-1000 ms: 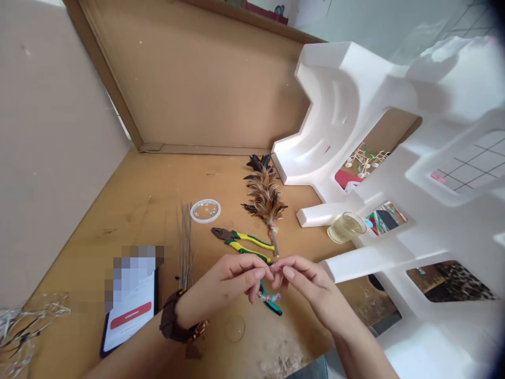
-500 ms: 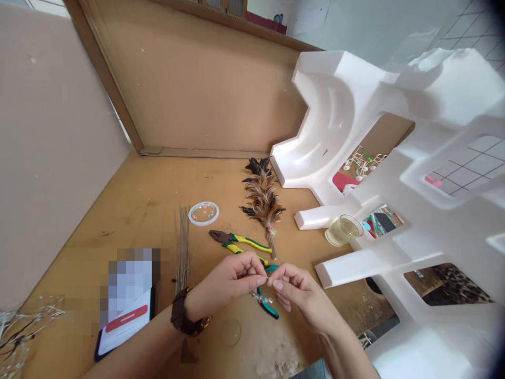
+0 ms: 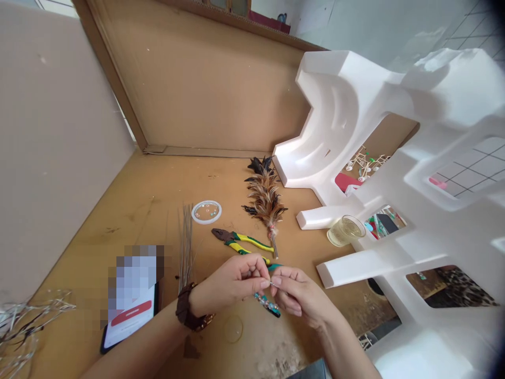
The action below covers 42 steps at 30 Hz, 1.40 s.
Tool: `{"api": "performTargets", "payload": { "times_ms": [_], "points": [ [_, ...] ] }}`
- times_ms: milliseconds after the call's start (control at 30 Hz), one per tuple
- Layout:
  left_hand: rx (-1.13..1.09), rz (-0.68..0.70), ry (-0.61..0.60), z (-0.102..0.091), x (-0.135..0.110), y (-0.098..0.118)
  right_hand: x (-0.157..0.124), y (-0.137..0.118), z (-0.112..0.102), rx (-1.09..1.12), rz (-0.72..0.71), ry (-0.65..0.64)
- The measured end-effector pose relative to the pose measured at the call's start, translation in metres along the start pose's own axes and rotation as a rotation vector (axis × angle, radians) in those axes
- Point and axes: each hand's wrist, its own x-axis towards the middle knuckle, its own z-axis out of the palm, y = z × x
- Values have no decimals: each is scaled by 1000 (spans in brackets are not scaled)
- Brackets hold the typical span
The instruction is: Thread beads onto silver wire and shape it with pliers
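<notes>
My left hand [image 3: 246,276], with a dark watch on its wrist, pinches thumb against forefinger at the end of a thin piece of wire [image 3: 272,283]. Meeting it there, my right hand [image 3: 298,295] pinches the same spot from the right. Below the fingertips hangs a short string of clear and pinkish beads [image 3: 265,301]; how it joins the wire is too small to tell. Teal-handled pliers [image 3: 275,267] lie on the table beneath the hands, partly hidden. Just beyond them are yellow-and-green pliers [image 3: 252,241].
Several thin straight wires [image 3: 185,231] lie left of a round white-rimmed dish [image 3: 207,221] of beads. A phone [image 3: 134,316] is at lower left, a feather duster [image 3: 265,195] further back. White foam packing [image 3: 335,273] and a glass of yellowish liquid [image 3: 339,234] stand right. Cardboard [image 3: 213,95] walls the back.
The whole view has shifted slightly. The fingertips of both hands have come closer together, and the bead string now hangs more steeply, over the lower teal handle.
</notes>
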Motion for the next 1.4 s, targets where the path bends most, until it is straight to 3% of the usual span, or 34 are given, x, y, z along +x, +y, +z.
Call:
{"api": "performTargets", "payload": {
  "times_ms": [367,500,700,867,1100,1233,1400],
  "points": [
    [14,-29,-13,-1,2,-6,0,7,-3,6,27,-9],
    [-31,-26,2,-3,5,-8,0,5,-2,1,-23,70],
    [-194,34,232,-3,10,-9,0,6,-6,-51,-203,246],
    [-353,58,329,2,13,-11,0,18,-10,-149,-204,198],
    [-415,57,244,4,14,-17,3,21,-8,-70,-260,283],
    [-393,46,187,5,16,-20,1,22,-7,-31,-206,239],
    [-436,49,200,9,15,-21,3,19,-10,120,-185,226]
  ]
}}
